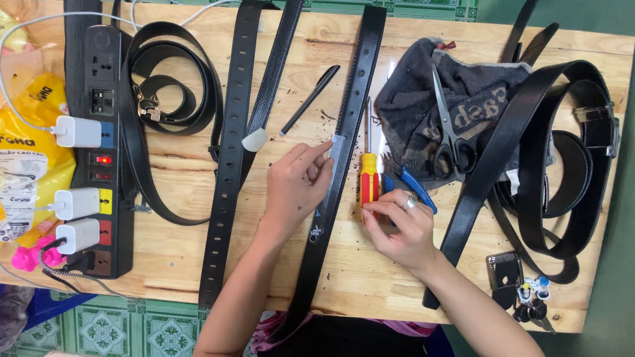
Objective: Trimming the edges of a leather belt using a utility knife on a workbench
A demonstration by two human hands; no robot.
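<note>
Between both hands' fingers (322, 153), black belt (344, 132).

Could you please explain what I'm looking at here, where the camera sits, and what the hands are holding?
There is no machine: a head-worn camera looks down at a person's own hands over a wooden table. The left hand presses on a long black belt, with one of its fingers by a pale tag. The right hand touches a red-and-yellow screwdriver. Around them lie more belts, scissors on a dark cloth, a pen, and a power strip with chargers.
</note>
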